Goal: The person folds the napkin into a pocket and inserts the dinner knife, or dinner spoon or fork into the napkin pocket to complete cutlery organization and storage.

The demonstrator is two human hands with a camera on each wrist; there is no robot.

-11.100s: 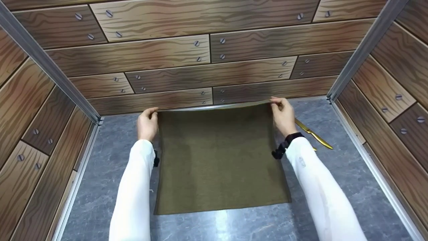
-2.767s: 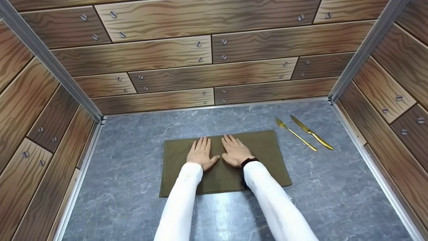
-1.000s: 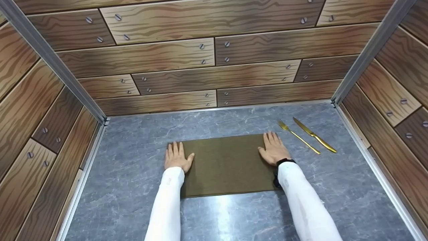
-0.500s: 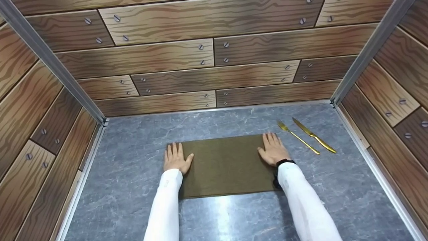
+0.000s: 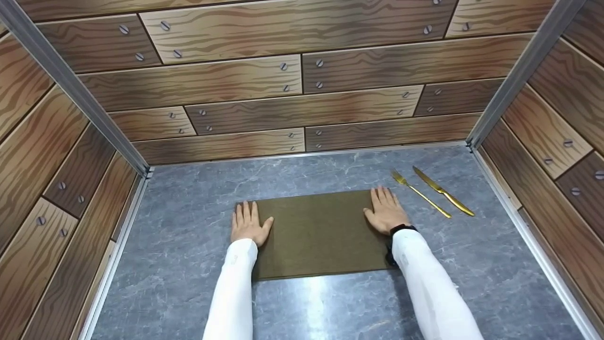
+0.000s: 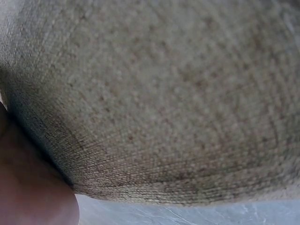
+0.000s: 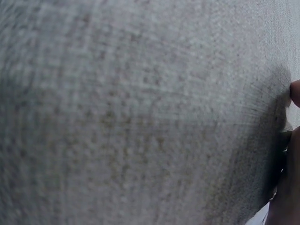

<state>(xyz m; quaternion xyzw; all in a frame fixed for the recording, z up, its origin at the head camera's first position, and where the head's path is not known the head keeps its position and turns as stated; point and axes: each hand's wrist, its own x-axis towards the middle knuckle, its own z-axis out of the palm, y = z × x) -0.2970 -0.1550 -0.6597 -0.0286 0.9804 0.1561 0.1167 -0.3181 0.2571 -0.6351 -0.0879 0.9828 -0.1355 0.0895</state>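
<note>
An olive-brown cloth [image 5: 316,236], folded into a rectangle, lies flat on the grey marbled surface in the head view. My left hand [image 5: 249,225] rests on its left end, fingers straight and thumb pointing inward. On the opposite end lies my right hand [image 5: 386,211], also with straight fingers. Close up, the weave of the cloth [image 6: 164,103] fills most of the left wrist view, beside part of the left hand [image 6: 33,187]. The right wrist view likewise shows mostly cloth [image 7: 140,112], with a bit of the right hand [image 7: 288,183] at its edge.
To the right of the cloth lie a gold fork [image 5: 422,194] and a gold knife [image 5: 443,191], side by side at a slant. Wood-patterned panels [image 5: 302,104] wall the grey surface [image 5: 188,189] at the back and both sides, with metal strips at the corners.
Earlier, both hands held the larger cloth by its far corners. It then lay folded, with both hands at its middle. They have since spread to its two ends and stay still there.
</note>
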